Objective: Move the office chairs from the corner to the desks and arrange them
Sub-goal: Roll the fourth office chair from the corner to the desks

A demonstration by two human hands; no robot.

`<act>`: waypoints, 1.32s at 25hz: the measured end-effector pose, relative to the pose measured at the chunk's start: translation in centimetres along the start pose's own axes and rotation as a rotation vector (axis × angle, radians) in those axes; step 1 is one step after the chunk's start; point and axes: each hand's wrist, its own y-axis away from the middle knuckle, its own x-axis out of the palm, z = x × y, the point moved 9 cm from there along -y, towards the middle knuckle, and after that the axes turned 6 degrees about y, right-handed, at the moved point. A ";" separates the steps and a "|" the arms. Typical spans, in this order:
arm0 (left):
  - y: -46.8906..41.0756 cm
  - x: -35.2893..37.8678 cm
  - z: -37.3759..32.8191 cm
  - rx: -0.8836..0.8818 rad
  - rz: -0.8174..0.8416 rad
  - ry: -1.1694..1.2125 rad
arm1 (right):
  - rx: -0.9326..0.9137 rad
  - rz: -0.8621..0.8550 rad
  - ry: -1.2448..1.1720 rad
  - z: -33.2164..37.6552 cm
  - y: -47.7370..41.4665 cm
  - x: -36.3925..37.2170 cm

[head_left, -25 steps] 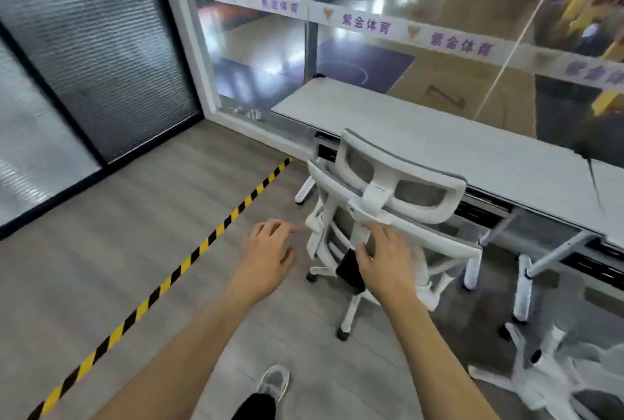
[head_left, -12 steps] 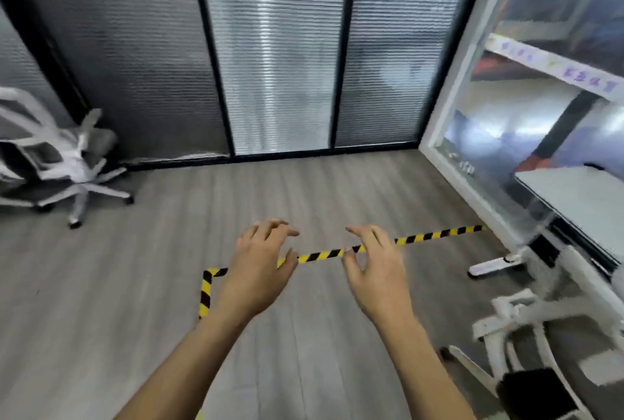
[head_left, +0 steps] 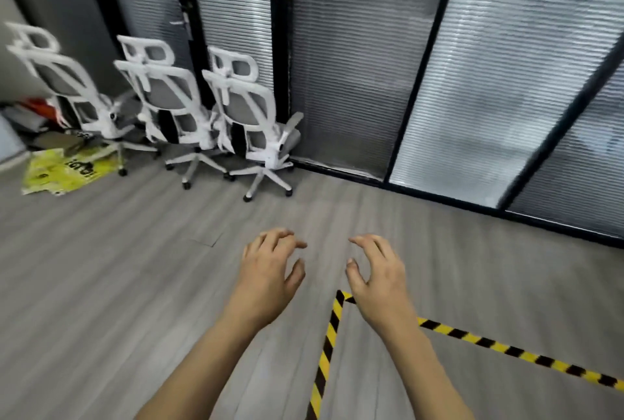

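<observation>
Three white office chairs with grey mesh backs stand in a row in the far left corner, backs toward me: the left chair [head_left: 72, 89], the middle chair [head_left: 169, 105] and the right chair [head_left: 248, 119]. My left hand [head_left: 270, 272] and my right hand [head_left: 378, 276] hover side by side over the grey floor, well short of the chairs. Both hands hold nothing and their fingers are spread and slightly curled. No desk is in view.
A yellow plastic bag [head_left: 60, 168] and some clutter [head_left: 37, 116] lie on the floor left of the chairs. Black-framed glass panels with blinds [head_left: 371, 82] form the back wall. Yellow-black hazard tape [head_left: 332, 328] makes a corner on the floor under my right hand.
My right hand let go of the chair at the desk. The view swung left from the desk to the corner, and the three chairs came into sight.
</observation>
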 end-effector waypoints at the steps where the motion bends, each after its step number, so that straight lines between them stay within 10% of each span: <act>1: -0.7 -1.4 2.8 -0.027 -0.010 -0.006 | -0.024 0.025 -0.011 1.9 -1.7 2.4; 19: -35.7 -16.6 48.0 -0.236 -0.106 -0.135 | -0.171 0.145 -0.198 22.5 -48.1 41.2; 33: -76.1 -16.6 74.1 0.013 0.030 -0.046 | 0.099 -0.034 -0.069 22.3 -83.1 61.0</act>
